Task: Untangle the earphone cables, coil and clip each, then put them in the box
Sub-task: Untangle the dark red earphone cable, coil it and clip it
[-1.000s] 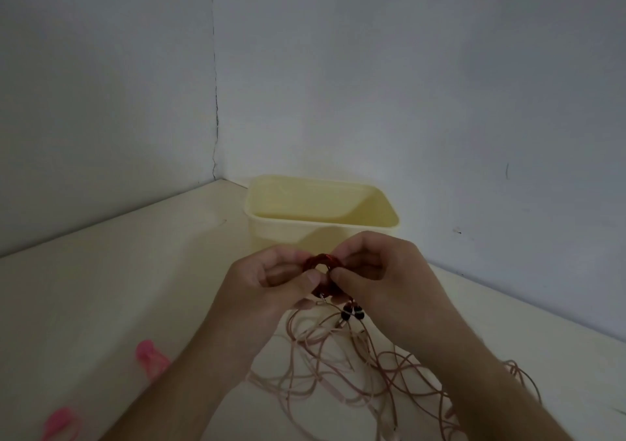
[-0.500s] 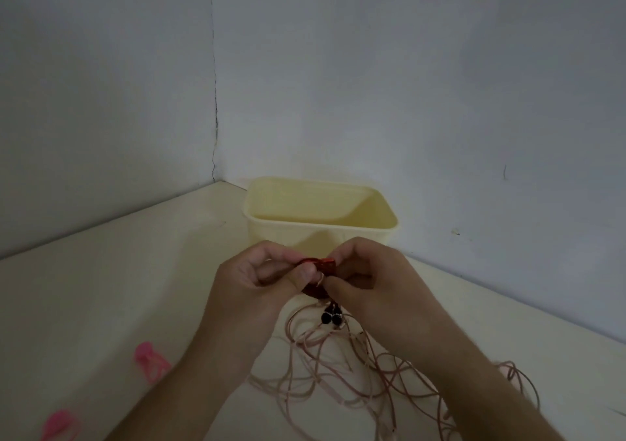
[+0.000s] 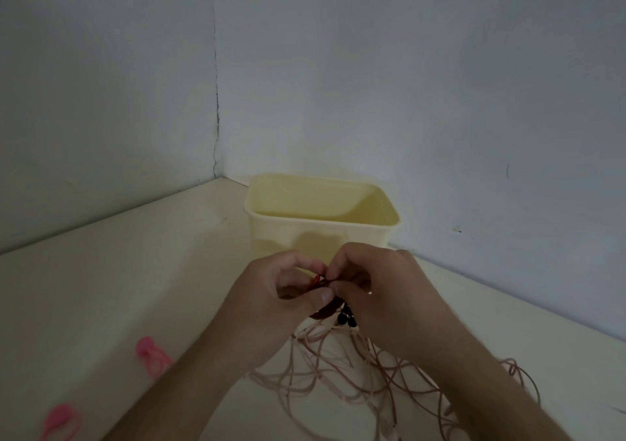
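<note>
Left hand: pinched shut on a small dark red coil of cable, thumb pressed over its top.
Right hand: fingertips closed on the same coil from the other side, touching the left hand's thumb.
Coil position: held in the air just in front of the pale yellow box, above the counter.
Earbuds: two dark buds dangling just under the coil.
Loose cables: pale pink tangle spread on the counter beneath both wrists, not yet coiled.
Clips: one pink clip on the counter to the left, a second pink clip nearer the bottom edge, both well apart from the hands.
Risk, coil: likely to spring open if either pinch loosens before a clip goes on.
Risk, snag: dangling buds or a wrist apt to catch the pink tangle and drag it along.
Risk, reach: freeing one hand for a clip leaves the coil in a single pinch.
Hidden: most of the coil behind fingers; small orange-red piece at the fingertips unclear, possibly a clip.
Cut off: tangle's lower right end, nearer clip's lower edge.
Hard to see: dim light; box floor out of sight.
</note>
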